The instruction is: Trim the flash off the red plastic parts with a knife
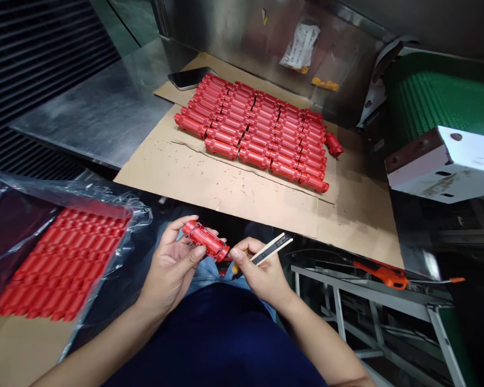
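Between the thumb and fingers of my left hand (pixel 171 263) is a red ribbed plastic cylinder (pixel 205 240), tilted with its lower end toward the right. My right hand (pixel 262 271) is closed around a utility knife (pixel 268 250) with a pale and black handle. The knife's blade end is hidden by my fingers, close to the cylinder's right end. A bit of yellow shows under the right thumb. On the cardboard (pixel 177 172) ahead lie rows of similar red cylinders (pixel 254 126), with a single one (pixel 333 145) set apart at their right.
A phone (pixel 191 78) lies at the cardboard's back left. Left of me, a plastic-lined box (pixel 133 215) holds more red cylinders (pixel 64 263). A green conveyor belt (pixel 447 97) with a white metal end (pixel 447 164) juts in at right. An orange air gun (pixel 385 275) hangs below the table edge.
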Demonstrator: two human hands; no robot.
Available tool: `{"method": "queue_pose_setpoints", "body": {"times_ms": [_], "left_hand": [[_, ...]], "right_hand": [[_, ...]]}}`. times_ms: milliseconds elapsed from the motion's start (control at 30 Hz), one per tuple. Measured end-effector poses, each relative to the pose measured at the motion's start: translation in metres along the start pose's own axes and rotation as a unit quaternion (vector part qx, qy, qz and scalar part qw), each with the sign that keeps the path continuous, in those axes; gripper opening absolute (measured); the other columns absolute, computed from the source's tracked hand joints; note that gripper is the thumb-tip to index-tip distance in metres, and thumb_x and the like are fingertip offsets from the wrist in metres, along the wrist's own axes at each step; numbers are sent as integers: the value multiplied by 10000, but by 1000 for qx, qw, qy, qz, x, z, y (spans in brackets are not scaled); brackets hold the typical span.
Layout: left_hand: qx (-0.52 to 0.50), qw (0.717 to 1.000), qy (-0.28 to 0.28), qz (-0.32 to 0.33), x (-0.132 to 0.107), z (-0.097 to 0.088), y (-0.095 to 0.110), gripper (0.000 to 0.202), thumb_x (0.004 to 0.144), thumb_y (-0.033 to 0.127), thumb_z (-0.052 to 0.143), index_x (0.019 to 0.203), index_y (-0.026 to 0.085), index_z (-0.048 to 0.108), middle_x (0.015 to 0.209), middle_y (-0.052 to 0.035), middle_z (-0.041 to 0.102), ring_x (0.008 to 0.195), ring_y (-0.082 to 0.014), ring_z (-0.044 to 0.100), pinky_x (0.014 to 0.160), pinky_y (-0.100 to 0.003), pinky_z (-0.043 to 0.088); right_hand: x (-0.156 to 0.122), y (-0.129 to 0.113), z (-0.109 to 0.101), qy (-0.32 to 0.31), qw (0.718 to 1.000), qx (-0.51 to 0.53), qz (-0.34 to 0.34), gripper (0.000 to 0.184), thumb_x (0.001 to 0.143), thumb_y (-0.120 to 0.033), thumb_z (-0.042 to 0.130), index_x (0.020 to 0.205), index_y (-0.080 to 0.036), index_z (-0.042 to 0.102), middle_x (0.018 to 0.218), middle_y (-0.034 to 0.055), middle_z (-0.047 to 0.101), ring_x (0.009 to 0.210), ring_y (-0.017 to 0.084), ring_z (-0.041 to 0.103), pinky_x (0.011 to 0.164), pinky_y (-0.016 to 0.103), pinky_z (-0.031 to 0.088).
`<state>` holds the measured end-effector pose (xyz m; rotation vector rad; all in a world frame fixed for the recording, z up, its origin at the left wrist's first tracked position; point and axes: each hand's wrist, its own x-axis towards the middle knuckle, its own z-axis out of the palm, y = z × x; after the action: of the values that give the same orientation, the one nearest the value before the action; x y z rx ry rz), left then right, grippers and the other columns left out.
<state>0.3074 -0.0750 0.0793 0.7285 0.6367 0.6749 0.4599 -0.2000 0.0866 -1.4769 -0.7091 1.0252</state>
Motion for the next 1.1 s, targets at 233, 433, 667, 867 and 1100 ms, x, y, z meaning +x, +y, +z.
{"method": "queue_pose_setpoints", "body": {"times_ms": [233, 433, 667, 867, 1100], "left_hand": [[6, 1000, 7, -5, -1, -2, -2, 568, 899, 208, 912, 1390, 286, 637, 1169, -83, 824, 1021, -248, 826, 943, -378, 669], [-1, 999, 24, -21, 0, -3, 2, 573, 899, 231, 913, 1405, 262, 644, 1142, -81, 808, 1004, -203, 794, 903, -288, 652], [-12, 998, 11, -55, 1, -2, 4, 584, 918, 260, 893, 1452, 262, 656, 1096, -81, 796, 959, -197, 772, 854, -265, 645], [-38, 990, 4, -134, 2, -4, 7, 649, 927, 329, 879, 1526, 262, 638, 1041, -99, 794, 936, -214, 775, 808, -268, 643], [-31, 993, -9, -110, -2, -8, 3, 575, 957, 319, 851, 1490, 258, 645, 1052, -97, 793, 915, -201, 772, 824, -266, 639]], "right_hand": [[1, -1, -2, 2, 998, -54, -34, 339, 1073, -463, 682, 887, -188, 747, 691, 2, 694, 584, 126, 622, 552, 235, 509], [-12, -16, -20, 71, 913, -235, -325, 235, 1015, -179, 791, 1245, -217, 814, 1128, 121, 831, 1002, 238, 802, 849, 355, 705], [-21, -12, -16, 10, 905, -194, -378, 429, 1046, -135, 746, 1456, -262, 744, 1362, 128, 792, 1091, 241, 846, 917, 350, 749], [-13, -13, -15, -47, 901, -173, -395, 417, 1037, -182, 785, 1445, -263, 754, 1281, 119, 837, 1071, 254, 852, 929, 385, 743], [-8, -14, -11, -74, 902, -150, -398, 443, 1013, -122, 796, 1440, -225, 748, 1233, 143, 850, 1059, 266, 845, 910, 410, 726]]}}
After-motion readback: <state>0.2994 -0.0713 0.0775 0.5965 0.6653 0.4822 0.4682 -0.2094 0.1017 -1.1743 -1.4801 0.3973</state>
